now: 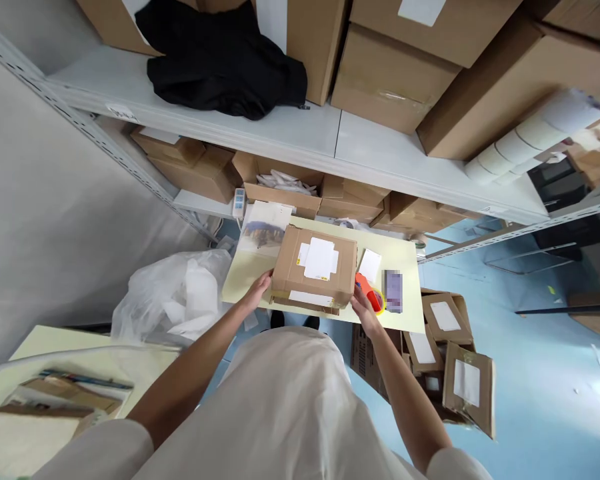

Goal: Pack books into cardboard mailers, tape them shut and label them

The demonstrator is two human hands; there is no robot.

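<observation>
A brown cardboard box (pixel 305 267) with white labels is in front of me over a pale yellow tabletop (pixel 250 283). My left hand (pixel 259 289) grips its left side near the front corner. At the opposite side, my right hand (pixel 363 305) holds the box's right edge, its fingers partly hidden. Just beside that hand lies a red tape dispenser (pixel 369 295) with a yellow rim. A white card-like item (pixel 370 265) and a blurred purple rectangle (pixel 393 291) lie farther right. Left of the box is a sheet with a printed picture (pixel 266 230).
A grey shelf (pixel 310 133) behind the table bears large cartons (pixel 390 73), a black garment (pixel 225 60) and white rolls (pixel 535 137). A plastic bag (pixel 173 293) stands left. Labelled boxes (pixel 467 383) fill a carton on the floor at right.
</observation>
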